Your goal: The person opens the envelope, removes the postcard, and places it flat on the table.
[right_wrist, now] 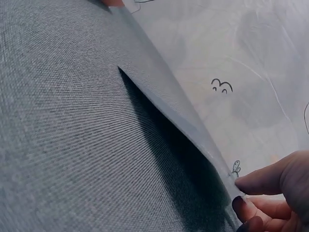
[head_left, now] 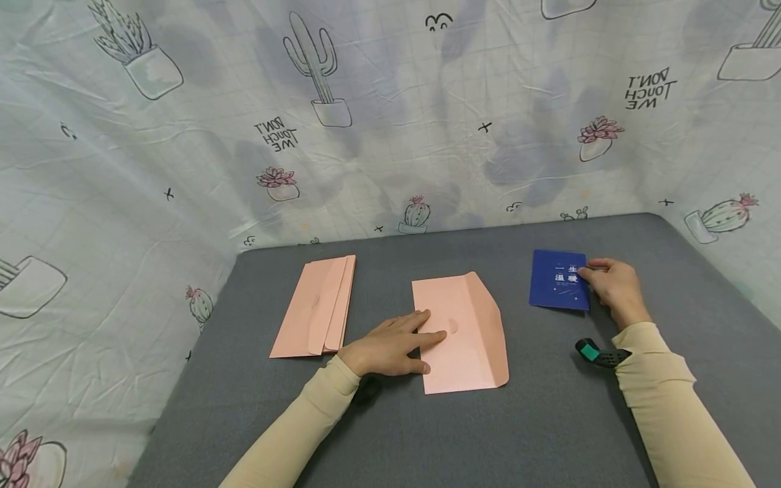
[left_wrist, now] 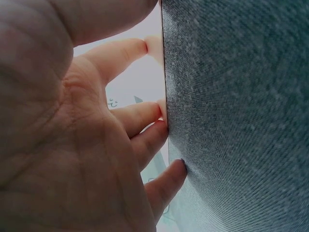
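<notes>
A pink envelope (head_left: 451, 359) lies on the grey table with its flap opened out to the right. My left hand (head_left: 393, 344) rests on its left edge, fingers spread and fairly straight; the left wrist view shows the fingertips (left_wrist: 153, 110) pressing down there. At the right, my right hand (head_left: 616, 288) pinches the right edge of a blue card (head_left: 552, 281) with white characters between thumb and fingers. In the right wrist view the pinched side of the card (right_wrist: 193, 137) is lifted off the table, with a dark shadow beneath it.
A stack of pink envelopes (head_left: 305, 305) lies on the left of the grey table (head_left: 488, 440). A black band with a green patch (head_left: 590, 351) is on my right wrist. Behind the table hangs a pale curtain (head_left: 390, 149) printed with plants.
</notes>
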Demonstrator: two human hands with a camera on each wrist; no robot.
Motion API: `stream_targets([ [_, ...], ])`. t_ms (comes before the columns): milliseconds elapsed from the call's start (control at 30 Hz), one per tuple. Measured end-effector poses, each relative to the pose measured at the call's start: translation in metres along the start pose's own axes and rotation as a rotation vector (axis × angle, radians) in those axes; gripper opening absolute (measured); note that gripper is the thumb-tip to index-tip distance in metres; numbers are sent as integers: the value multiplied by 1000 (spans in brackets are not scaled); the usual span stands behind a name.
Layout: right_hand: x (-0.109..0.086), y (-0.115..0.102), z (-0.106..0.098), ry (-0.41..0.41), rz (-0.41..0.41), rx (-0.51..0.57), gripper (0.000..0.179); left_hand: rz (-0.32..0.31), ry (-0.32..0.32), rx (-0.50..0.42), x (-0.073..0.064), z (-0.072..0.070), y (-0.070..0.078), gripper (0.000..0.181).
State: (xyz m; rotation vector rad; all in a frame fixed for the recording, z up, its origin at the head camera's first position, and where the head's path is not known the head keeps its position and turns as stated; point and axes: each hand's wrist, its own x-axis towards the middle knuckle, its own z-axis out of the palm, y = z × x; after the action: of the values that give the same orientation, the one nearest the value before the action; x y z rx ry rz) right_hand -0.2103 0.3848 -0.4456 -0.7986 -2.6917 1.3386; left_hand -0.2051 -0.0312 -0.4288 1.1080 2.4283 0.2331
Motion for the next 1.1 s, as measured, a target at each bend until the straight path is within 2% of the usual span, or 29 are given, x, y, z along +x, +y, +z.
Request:
stream_targets([
  [167, 2, -1, 1, 16, -1, -59, 58, 1, 1, -2, 0, 0, 0, 67],
  [433, 1, -4, 2, -16, 8, -109, 57, 0, 1, -13, 1, 0, -2, 67],
  [667, 1, -5, 3, 17, 6, -173, 53, 14, 16, -6, 2, 0, -2, 66],
  [767, 1, -4, 3, 42, -10, -150, 53, 15, 15, -9, 2, 0, -3, 66],
  [933, -4, -7, 6, 117, -107, -59, 53, 9, 3, -5, 1, 1, -1, 67],
  [1000, -7, -13, 7, 116, -160, -8, 51, 5, 0, -4, 1, 1, 0, 67],
  [1100, -13, -23, 10, 53, -238, 64, 48, -2, -4, -1, 0, 0, 0, 67],
])
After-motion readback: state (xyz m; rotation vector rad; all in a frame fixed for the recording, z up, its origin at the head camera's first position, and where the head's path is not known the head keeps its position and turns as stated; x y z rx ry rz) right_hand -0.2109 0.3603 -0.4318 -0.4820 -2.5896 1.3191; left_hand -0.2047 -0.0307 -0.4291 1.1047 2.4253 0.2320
